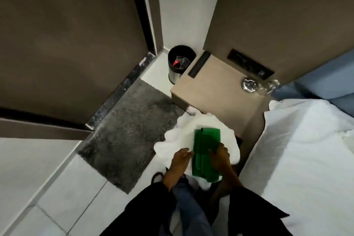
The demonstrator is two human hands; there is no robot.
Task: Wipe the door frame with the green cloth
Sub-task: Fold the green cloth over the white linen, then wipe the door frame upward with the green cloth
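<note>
A folded green cloth (206,151) hangs lengthwise in front of me, above a heap of white linen (182,132) on the floor. My right hand (220,156) grips its right edge with the fingers over the fabric. My left hand (179,163) rests against its left edge, fingers bent; the exact grip is hidden. The brown door (67,44) stands at the left, and its frame (151,15) runs up beside the white wall, well away from both hands.
A dark mat (130,130) lies by the door's metal threshold (118,90). A black bin (180,61) stands in the corner. The bedside table (220,90) holds an ashtray (249,83) and a glass (272,85). The white bed (306,149) fills the right.
</note>
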